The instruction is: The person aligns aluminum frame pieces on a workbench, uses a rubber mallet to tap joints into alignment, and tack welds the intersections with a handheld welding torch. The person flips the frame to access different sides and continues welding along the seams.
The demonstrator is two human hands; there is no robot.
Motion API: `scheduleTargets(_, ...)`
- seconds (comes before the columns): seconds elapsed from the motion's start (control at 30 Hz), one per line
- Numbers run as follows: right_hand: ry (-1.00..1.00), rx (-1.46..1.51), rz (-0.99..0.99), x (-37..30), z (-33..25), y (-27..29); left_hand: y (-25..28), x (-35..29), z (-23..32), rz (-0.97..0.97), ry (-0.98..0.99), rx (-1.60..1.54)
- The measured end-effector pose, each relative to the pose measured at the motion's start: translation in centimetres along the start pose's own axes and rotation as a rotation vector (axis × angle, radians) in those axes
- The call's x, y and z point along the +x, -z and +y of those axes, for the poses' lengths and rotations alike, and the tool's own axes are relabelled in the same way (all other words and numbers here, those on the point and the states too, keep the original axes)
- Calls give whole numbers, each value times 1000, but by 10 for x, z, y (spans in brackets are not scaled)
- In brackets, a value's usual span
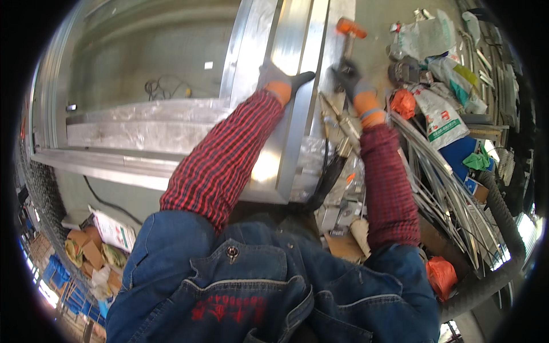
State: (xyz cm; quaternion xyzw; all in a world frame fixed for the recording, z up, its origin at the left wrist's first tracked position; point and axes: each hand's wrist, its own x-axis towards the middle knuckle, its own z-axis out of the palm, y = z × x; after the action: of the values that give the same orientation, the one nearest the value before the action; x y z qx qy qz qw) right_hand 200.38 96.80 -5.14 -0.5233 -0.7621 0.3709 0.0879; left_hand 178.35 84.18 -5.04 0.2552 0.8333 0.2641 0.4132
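Observation:
My right hand [353, 81], in a grey and black glove with an orange cuff, is closed round the handle of a hammer [350, 27]. The hammer's orange head points away from me, over the right side of a long silvery metal profile [289, 48]. On that profile rests my left hand [280, 79], gloved the same way, its dark thumb stretched out to the right and apart from the fingers. Some fingertips of the left hand are blurred. Just below my right hand, a metal air tool with a hose [346, 128] lies beside the profile.
A large metal frame [103, 163] spreads to the left, with a coiled black cable [157, 88] on the floor inside it. Plastic bags [440, 117], orange bags [403, 103] and thin metal strips [434, 177] crowd the right. Cardboard pieces [346, 247] lie close by my body.

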Motion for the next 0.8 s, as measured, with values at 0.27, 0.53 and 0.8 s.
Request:
scheduleTargets(0.27, -159, -349, 96, 81, 52, 17, -7, -22, 5, 184, -88, 109)
scheduleTargets(0.53, -287, -354, -55, 115, 69, -13, -15, -25, 25, 121, -84, 368)
scheduleTargets(0.8, -204, -557, -68, 120, 66, 36, -13, -28, 35, 216, -70, 312)
